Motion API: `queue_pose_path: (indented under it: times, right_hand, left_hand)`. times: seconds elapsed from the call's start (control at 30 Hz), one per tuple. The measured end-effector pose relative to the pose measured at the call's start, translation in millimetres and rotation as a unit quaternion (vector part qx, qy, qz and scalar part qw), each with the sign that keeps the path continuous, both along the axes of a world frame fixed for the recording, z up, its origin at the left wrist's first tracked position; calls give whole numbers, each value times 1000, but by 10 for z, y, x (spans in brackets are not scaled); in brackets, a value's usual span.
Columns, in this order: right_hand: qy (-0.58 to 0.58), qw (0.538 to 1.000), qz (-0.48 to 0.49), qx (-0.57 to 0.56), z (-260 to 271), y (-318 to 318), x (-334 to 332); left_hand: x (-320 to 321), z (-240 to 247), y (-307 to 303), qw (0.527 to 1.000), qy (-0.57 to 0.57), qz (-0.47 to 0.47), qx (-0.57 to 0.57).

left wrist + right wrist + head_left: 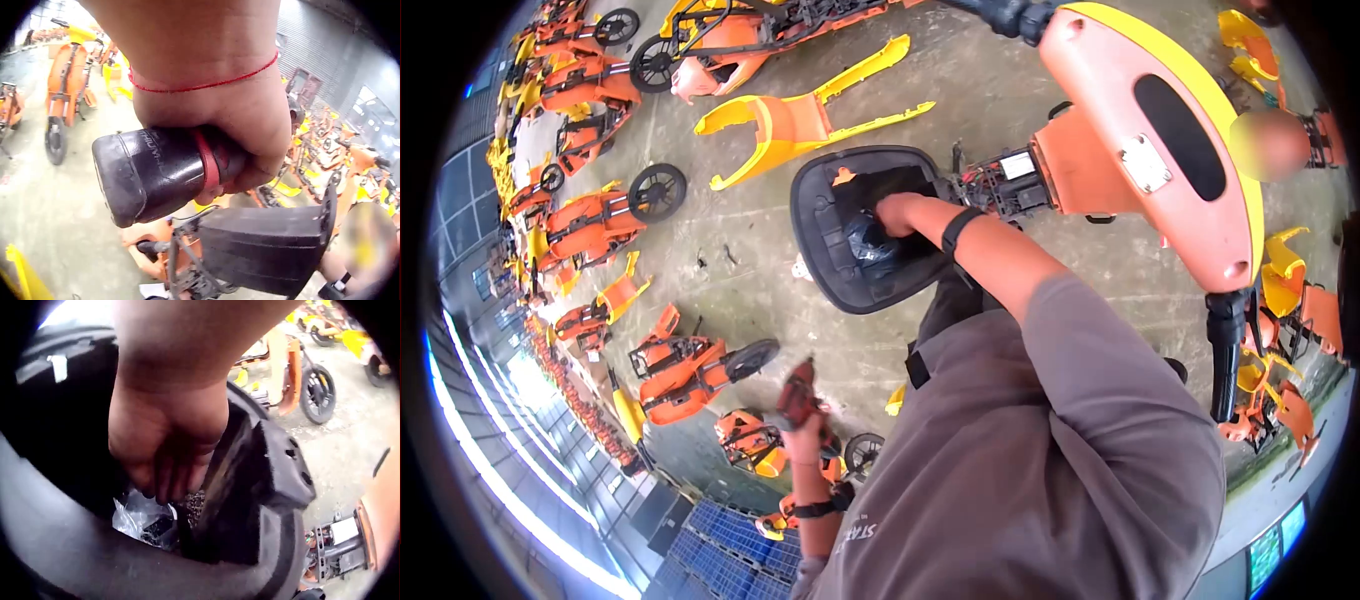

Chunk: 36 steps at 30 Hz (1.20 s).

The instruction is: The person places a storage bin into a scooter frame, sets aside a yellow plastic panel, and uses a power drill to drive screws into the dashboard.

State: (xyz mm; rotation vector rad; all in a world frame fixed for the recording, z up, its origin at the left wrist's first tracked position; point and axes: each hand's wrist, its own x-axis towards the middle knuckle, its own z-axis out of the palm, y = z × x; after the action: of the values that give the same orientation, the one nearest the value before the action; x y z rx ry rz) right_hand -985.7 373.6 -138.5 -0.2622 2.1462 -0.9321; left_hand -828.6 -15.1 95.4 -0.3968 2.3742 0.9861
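Observation:
My left hand (802, 440) grips a red and black power drill (798, 392); in the left wrist view, fingers wrap its handle above the black battery (147, 175). Inside a black bin (808, 235), my right hand (895, 215) reaches down beside a clear plastic bag (868, 245). The right wrist view shows the fingers (172, 478) pointing down at the bag (140, 519), with small dark pieces (195, 506) near them. Whether those fingers pinch anything is hidden.
Beside the bin is a scooter frame with exposed wiring (1005, 185) and an orange and yellow front panel (1090, 90). A yellow and orange body part (795, 120) lies on the floor. Several orange scooters stand at the left, and blue pallets (730, 530) are at lower left.

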Motion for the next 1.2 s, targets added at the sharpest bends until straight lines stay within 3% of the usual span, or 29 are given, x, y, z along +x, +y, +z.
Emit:
queue_pose_path:
  times: [0.07, 0.13, 0.2, 0.27, 0.33, 0.37, 0.4, 0.43, 0.47, 0.57, 0.6, 0.63, 0.77, 0.83, 0.93, 0.97, 1.03, 1.07, 1.1, 1.13, 1.2]
  right_hand:
    - [-5, 1000, 16, -19, -135, -184, -103]
    - [-10, 999, 34, -34, -326, -375, -173]
    - [0, 993, 114, -12, -586, -553, -210]
    - [48, 986, 156, -35, -1774, -991, -86]
    - [130, 981, 147, -9, -694, -592, -58]
    - [137, 978, 158, -9, -863, -648, -10]
    - [117, 992, 42, -34, -1156, -765, 67]
    - [94, 991, -74, -58, -1356, -872, 110]
    - [84, 985, -132, -69, -1556, -940, 177]
    - [59, 979, -182, -65, -1913, -1014, 332]
    - [55, 978, -189, -63, -1996, -1006, 360]
    - [51, 978, -194, -65, -2049, -1013, 397]
    - [67, 972, -182, -135, -2141, -1245, 356]
    - [80, 973, -152, -156, -2079, -1304, 344]
    - [81, 976, -132, -153, -2064, -1349, 390]
    - [77, 977, -132, -151, -2067, -1340, 417]
    - [65, 976, -151, -141, -2153, -1331, 492]
    - [60, 974, -166, -139, -2194, -1316, 520]
    - [55, 973, -177, -140, -2244, -1315, 541]
    - [51, 970, -187, -143, -2289, -1325, 557]
    - [45, 966, -204, -154, -2355, -1352, 573]
  left_hand:
    - [334, 65, 215, 993, -42, 99, 49]
    - [842, -246, -241, 997, -43, 44, 40]
    - [1254, -291, -328, 968, -174, 181, 17]
    - [1430, -185, -162, 972, -190, 141, -3]
    - [1657, -121, -51, 945, -246, 182, -113]
    - [1891, -171, -109, 948, -226, 207, -85]
    - [2198, -239, -251, 948, -209, 231, -59]
    - [2551, -443, -508, 940, -255, 193, -118]
    - [2885, -637, -751, 925, -304, 150, -173]
    - [3516, -991, -1094, 899, -363, 88, -229]
    - [3572, -1065, -1075, 895, -373, 64, -236]
    - [3553, -1042, -994, 928, -322, 114, -151]
    - [3342, -1117, -793, 933, -316, 86, -148]
    - [3206, -1147, -672, 944, -294, 129, -83]
    - [2974, -1140, -570, 949, -275, 125, -86]
    - [3501, -1585, -1019, 971, -222, 75, -53]
    - [3486, -1677, -1059, 994, -109, -25, 14]
    - [3459, -1673, -1040, 987, -159, 27, -3]
    - [3377, -1575, -984, 975, -208, 81, -20]
    - [2523, -970, -330, 957, -252, 135, -39]
    - [2439, -880, -233, 954, -261, 134, -63]
